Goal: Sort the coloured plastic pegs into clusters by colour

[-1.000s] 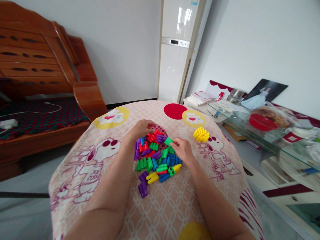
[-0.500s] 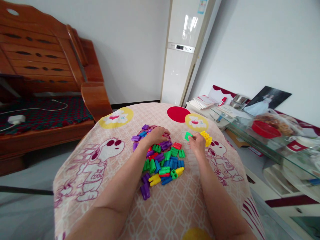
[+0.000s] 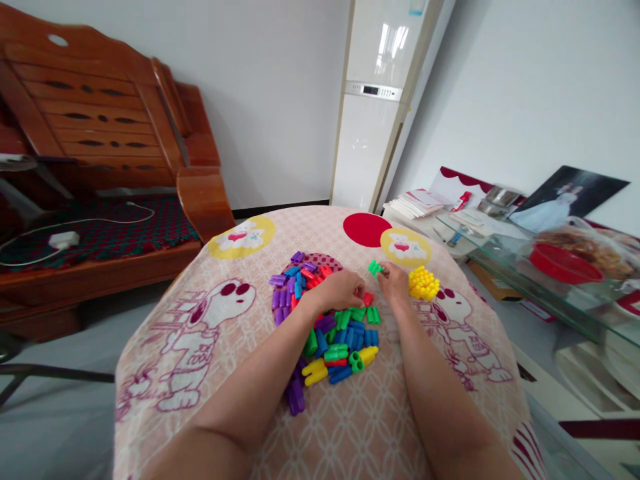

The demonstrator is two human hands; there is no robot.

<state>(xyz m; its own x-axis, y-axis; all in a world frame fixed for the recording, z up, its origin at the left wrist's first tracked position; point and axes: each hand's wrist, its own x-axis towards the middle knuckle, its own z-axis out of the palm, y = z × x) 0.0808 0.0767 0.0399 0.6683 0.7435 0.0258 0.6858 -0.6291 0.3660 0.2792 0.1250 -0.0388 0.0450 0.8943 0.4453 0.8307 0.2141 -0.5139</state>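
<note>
My right hand (image 3: 394, 283) pinches a green plastic building block (image 3: 375, 268) between thumb and fingers, just above the tablecloth. Over the right side of a heap of loose building blocks (image 3: 345, 337) is my left hand (image 3: 344, 290), its fingers curled down and closed. Its fingertips meet beside a red block (image 3: 368, 299); what lies between them is hidden. The heap mixes purple, blue, green, red and yellow pieces, partly covered by my left forearm. To the right of my right hand stands a tight cluster of yellow blocks (image 3: 424, 284).
A patterned cloth (image 3: 190, 267) covers the round table. On the right a glass-topped cabinet (image 3: 500, 260) bears a red bowl (image 3: 565, 262), papers and a photo. A wooden bench (image 3: 120, 127) is at the left, a tall white air conditioner (image 3: 373, 133) behind.
My left hand has moved right across the heap, from its far side to the red block, fingers now curled down. The right hand still holds the green block. The view has shifted slightly.
</note>
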